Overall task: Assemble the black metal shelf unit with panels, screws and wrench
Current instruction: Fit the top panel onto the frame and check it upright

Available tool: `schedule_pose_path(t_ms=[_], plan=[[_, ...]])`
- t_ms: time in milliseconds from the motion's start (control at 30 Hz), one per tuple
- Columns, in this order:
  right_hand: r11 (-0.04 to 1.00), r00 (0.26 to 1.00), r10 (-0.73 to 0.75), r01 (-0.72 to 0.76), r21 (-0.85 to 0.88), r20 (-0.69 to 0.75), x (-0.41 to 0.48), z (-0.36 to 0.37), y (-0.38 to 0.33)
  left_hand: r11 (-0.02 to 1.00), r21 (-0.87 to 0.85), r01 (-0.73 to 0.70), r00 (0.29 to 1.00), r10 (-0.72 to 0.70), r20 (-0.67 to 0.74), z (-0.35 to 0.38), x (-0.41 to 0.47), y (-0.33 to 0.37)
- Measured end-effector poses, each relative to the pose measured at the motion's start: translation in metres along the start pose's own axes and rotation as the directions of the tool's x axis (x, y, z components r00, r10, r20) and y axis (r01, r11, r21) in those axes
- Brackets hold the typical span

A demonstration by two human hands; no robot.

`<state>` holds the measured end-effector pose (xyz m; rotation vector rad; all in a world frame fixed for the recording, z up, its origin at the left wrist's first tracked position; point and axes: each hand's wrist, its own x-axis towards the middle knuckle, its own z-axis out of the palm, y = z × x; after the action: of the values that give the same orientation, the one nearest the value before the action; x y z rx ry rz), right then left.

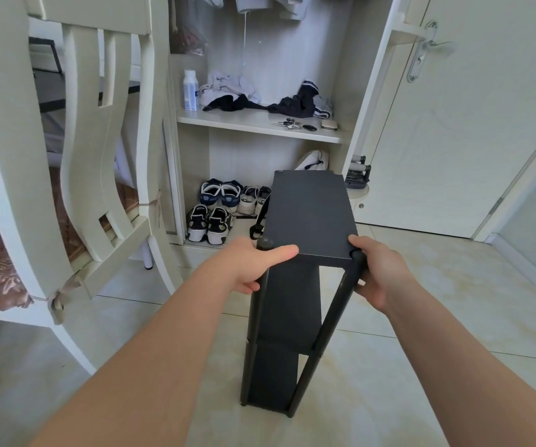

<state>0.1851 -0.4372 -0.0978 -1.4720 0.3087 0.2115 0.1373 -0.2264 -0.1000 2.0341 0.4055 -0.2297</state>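
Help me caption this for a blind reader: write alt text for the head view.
Two hands hold an upright, narrow black shelf unit by its top on a tiled floor: the left hand grips the near left post, the right hand the near right post. Behind it, an open wardrobe holds shoes; a cream chair stands left.

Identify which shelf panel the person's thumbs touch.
The top panel: the left hand and right hand lay thumbs on its near edge; middle panel and bottom panel go untouched.

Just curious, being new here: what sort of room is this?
Probably a bedroom at home: an open wardrobe with hanging clothes, shoes along its bottom, and a door beside it.
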Motion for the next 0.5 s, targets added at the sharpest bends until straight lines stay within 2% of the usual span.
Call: schedule_pose_path(t_ms=[133,233,267,333,433,500], plan=[[0.996,0.983,0.077,-0.07,-0.046,0.169,-0.005,0.012,0.005,0.982,-0.176,-0.07,0.974,0.029,-0.224,-0.007,0.012,-0.012],[0.984,0.941,0.157,-0.123,-0.13,0.301,-0.008,0.013,0.003,0.929,-0.368,-0.023,0.951,-0.093,-0.293,0.0,0.016,-0.011],[0.98,0.936,0.168,-0.126,-0.152,0.308,-0.007,0.011,0.002,0.882,-0.471,0.005,0.955,-0.145,-0.26,0.004,0.015,-0.009],[0.99,0.965,0.119,-0.097,-0.108,0.232,-0.001,0.005,-0.004,0.79,-0.605,0.094,0.976,-0.194,-0.101,0.015,0.006,-0.002],[0.999,0.997,-0.006,0.002,0.042,0.082,0.014,-0.002,-0.008,0.846,-0.513,0.145,0.988,-0.099,0.115,0.041,-0.005,0.01],[0.996,0.997,-0.009,0.002,0.094,0.077,0.018,-0.001,-0.006,0.872,-0.477,0.107,0.993,-0.066,0.102,0.054,-0.004,0.016]])
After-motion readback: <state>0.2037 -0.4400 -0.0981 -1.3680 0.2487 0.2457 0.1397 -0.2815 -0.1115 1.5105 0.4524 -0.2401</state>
